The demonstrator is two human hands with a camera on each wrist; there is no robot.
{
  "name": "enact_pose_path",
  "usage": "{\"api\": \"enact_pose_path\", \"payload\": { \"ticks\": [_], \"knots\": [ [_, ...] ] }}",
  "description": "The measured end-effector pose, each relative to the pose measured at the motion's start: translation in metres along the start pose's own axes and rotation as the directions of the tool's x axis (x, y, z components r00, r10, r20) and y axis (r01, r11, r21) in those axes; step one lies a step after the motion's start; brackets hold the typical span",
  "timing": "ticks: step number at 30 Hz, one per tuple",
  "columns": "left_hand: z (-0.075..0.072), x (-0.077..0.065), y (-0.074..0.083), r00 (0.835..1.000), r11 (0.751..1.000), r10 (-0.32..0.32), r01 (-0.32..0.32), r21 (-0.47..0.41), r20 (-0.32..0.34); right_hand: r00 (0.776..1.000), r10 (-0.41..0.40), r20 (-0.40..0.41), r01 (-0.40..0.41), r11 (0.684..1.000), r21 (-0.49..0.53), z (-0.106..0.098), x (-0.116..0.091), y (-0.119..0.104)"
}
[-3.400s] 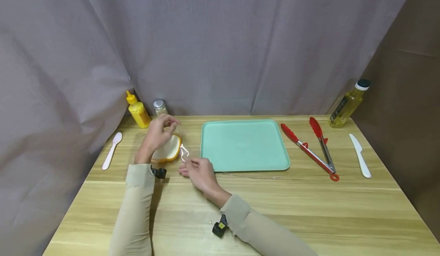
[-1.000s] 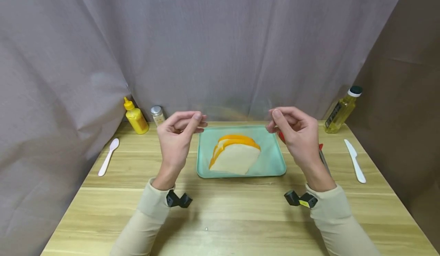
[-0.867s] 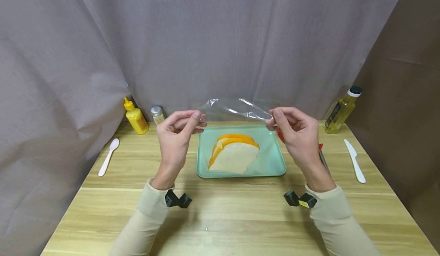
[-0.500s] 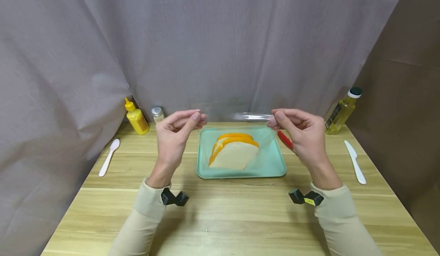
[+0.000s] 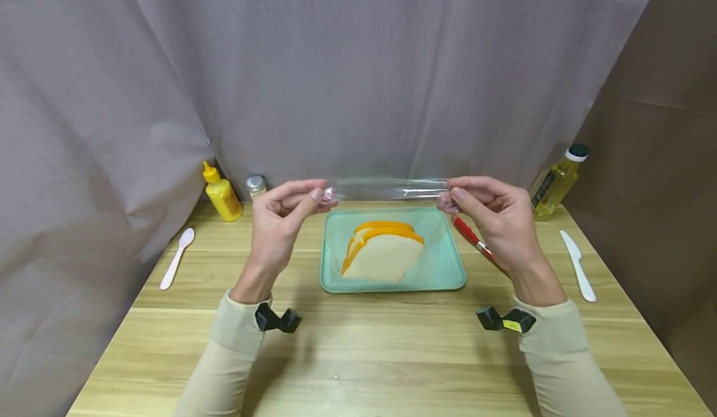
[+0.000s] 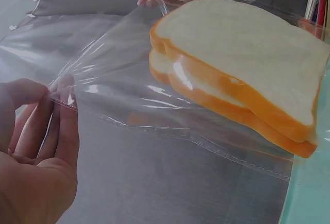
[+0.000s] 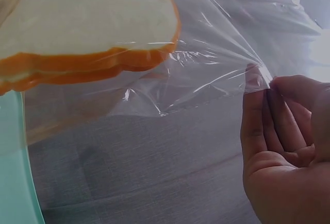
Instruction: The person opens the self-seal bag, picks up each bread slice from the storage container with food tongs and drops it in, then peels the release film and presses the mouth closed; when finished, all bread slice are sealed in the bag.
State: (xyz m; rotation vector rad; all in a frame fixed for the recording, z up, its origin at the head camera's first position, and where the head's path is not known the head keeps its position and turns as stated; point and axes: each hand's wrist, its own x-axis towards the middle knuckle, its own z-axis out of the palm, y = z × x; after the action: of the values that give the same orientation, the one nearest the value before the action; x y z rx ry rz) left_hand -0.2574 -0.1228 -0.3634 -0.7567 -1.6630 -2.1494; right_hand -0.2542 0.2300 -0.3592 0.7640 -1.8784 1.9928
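Observation:
Two slices of bread [image 5: 383,255] with orange crusts sit inside a clear plastic bag [image 5: 386,188], over the mint-green tray [image 5: 442,277]. My left hand [image 5: 278,218] pinches the bag's left upper corner between thumb and fingers. On the other side my right hand [image 5: 498,221] pinches the right upper corner, and the bag's top edge is stretched between the two. In the left wrist view the bread slices [image 6: 242,54] lie stacked in the film, which runs taut to the left fingers. The right wrist view shows the film gathered at the right thumb and fingertips.
A yellow squeeze bottle [image 5: 221,194], a shaker jar [image 5: 256,185] and a white spoon [image 5: 177,259] are at the left. Red-tipped tongs [image 5: 469,233], partly hidden by the right hand, an oil bottle [image 5: 556,185] and a white knife [image 5: 578,265] are at the right. A grey curtain stands behind.
Earlier both hands were at the bread on the left; the bagged bread has since moved over the tray. In the last second the hands have spread slightly apart, pulling the bag's edge straighter.

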Motion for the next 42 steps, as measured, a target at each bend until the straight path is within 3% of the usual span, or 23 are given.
{"api": "enact_pose_path", "payload": {
  "ticks": [5,14,19,24,30,42],
  "knots": [
    [-0.0008,-0.0003,-0.0017,1.0,0.998,0.011,-0.011,-0.062,0.001,1.0,-0.013,0.0,0.013,1.0,0.022,0.0007,0.0005,0.0015],
    [-0.0028,0.0004,-0.0034,0.999,0.985,0.02,-0.011,-0.172,0.046,0.99,-0.127,0.067,0.105,0.959,0.264,0.0014,0.0026,0.0043],
    [-0.0047,0.0005,-0.0023,0.995,0.985,0.047,-0.031,-0.168,0.091,0.987,-0.134,0.09,0.099,0.944,0.314,0.0004,0.0033,0.0053],
    [-0.0053,0.0001,-0.0001,0.989,0.985,0.081,-0.061,-0.164,0.122,0.987,-0.116,0.112,0.073,0.94,0.332,-0.0002,0.0029,0.0051],
    [-0.0047,0.0006,0.0011,0.989,0.984,0.105,-0.089,-0.154,0.099,0.981,-0.12,0.154,0.063,0.941,0.333,-0.0012,0.0018,0.0044],
    [-0.0067,0.0001,0.0005,0.992,0.981,0.068,-0.047,-0.189,0.103,0.962,-0.188,0.198,0.121,0.943,0.31,-0.003,0.0051,0.0055]
  ]
}}
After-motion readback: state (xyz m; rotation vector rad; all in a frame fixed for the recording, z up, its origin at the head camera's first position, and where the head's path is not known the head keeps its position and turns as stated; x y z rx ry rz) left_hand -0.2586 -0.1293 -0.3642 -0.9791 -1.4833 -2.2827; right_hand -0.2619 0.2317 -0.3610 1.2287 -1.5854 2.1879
